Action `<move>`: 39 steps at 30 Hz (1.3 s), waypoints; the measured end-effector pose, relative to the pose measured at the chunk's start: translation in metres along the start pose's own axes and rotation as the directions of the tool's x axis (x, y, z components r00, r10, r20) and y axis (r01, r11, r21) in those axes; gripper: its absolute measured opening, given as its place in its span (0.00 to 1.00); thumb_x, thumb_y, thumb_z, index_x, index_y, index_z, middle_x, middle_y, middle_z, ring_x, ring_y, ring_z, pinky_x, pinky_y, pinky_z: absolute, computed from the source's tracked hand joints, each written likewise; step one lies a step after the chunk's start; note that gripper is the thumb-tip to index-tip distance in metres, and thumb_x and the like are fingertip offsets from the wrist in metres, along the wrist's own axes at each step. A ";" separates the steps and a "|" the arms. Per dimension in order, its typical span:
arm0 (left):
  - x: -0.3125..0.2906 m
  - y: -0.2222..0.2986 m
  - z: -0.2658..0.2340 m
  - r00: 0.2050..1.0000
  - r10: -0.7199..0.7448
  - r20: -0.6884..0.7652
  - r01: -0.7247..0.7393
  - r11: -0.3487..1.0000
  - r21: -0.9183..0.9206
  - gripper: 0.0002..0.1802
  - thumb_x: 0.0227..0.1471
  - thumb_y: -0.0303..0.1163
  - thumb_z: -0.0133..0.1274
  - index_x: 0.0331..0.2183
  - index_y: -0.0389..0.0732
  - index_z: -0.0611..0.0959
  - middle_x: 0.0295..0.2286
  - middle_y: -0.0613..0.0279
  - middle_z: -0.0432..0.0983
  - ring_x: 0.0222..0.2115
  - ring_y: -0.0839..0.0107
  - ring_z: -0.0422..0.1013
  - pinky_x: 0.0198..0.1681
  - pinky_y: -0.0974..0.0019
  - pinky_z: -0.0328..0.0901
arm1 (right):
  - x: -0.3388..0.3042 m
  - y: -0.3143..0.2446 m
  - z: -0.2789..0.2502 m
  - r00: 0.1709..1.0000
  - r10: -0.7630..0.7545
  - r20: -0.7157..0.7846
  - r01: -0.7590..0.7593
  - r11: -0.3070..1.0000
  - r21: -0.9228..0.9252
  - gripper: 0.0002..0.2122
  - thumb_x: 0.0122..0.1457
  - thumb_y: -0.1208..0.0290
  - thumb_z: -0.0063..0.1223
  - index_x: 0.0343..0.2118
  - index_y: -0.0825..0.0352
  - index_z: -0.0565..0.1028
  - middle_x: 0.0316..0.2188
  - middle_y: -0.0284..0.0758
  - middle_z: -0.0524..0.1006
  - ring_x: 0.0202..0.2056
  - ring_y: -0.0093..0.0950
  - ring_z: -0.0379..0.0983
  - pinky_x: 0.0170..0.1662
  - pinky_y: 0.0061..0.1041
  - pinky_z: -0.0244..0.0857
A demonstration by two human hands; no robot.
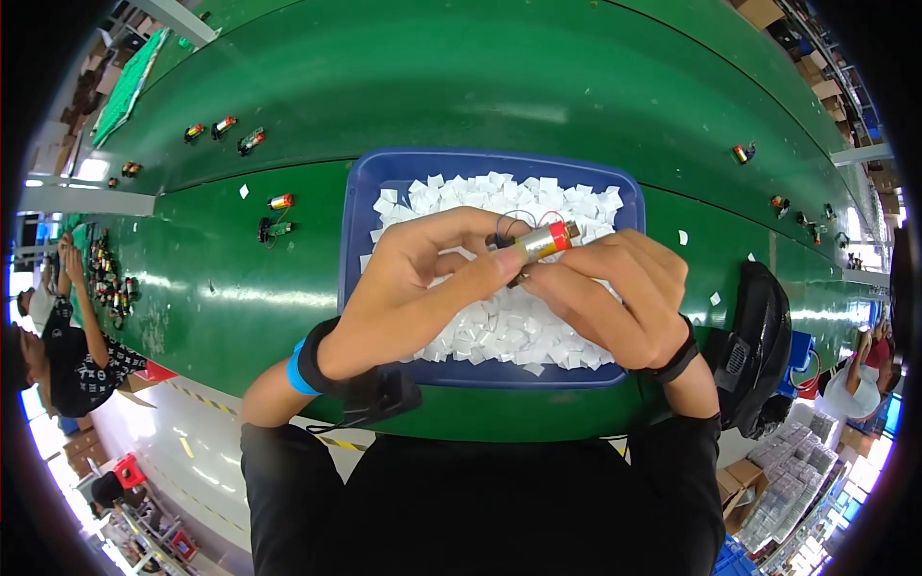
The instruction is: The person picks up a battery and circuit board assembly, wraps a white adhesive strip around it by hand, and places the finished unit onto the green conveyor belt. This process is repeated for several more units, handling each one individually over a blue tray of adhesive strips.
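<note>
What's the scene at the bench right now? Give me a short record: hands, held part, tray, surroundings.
Left hand: gripping the cylinder between thumb and fingers
Right hand: fingertips at the cylinder's red end; exact contact hidden
Held part: silver cylinder with a red end, tilted
Tray: blue tray beneath the hands, holding many white pieces
Table: green table
Left of tray: red-and-yellow cylinder
Right: black bag

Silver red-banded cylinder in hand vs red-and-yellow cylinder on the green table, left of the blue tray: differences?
Support: the left hand holds the silver red-banded cylinder; the red-and-yellow cylinder lies on the green table.
Apparent size: silver one looks larger, table one smaller.
Shared: both are cylindrical and partly red.
</note>
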State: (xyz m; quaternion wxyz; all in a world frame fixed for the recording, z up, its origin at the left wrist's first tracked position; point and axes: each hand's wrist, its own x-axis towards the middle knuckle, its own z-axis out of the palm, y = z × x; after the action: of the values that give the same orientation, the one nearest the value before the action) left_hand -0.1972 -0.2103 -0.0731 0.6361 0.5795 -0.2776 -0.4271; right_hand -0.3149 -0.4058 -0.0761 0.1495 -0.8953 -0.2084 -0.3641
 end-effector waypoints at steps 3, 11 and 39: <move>0.001 0.004 -0.003 1.000 -0.026 0.005 0.026 1.000 -0.009 0.16 0.61 0.30 0.53 0.48 0.32 0.77 0.36 0.59 0.77 0.33 0.75 0.72 0.35 0.69 0.69 | 0.000 0.000 -0.004 0.999 0.027 -0.021 -0.026 0.997 0.066 0.19 0.37 0.78 0.73 0.36 0.64 0.80 0.29 0.33 0.75 0.24 0.27 0.74 0.23 0.21 0.67; 0.001 -0.008 0.001 0.998 0.040 0.051 -0.041 0.999 0.030 0.14 0.60 0.29 0.54 0.47 0.36 0.78 0.34 0.63 0.74 0.27 0.81 0.71 0.30 0.75 0.68 | -0.001 0.005 0.006 0.991 0.130 0.000 -0.130 0.988 0.081 0.20 0.38 0.71 0.75 0.38 0.64 0.80 0.37 0.36 0.79 0.29 0.27 0.76 0.26 0.20 0.70; 0.059 0.051 -0.115 0.958 0.180 -0.221 -0.059 0.883 0.465 0.19 0.60 0.42 0.54 0.47 0.40 0.80 0.41 0.65 0.77 0.43 0.79 0.69 0.46 0.69 0.64 | -0.197 0.344 -0.090 0.216 0.890 -0.402 -0.800 -0.075 -0.595 0.22 0.56 0.50 0.59 0.44 0.64 0.73 0.41 0.48 0.79 0.44 0.50 0.76 0.44 0.49 0.71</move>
State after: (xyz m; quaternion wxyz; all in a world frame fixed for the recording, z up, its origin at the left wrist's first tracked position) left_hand -0.0595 -0.2059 -0.0515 0.5390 0.7441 -0.3200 -0.2309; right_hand -0.3300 -0.7942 -0.1950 -0.0291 -0.8154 0.5488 -0.1819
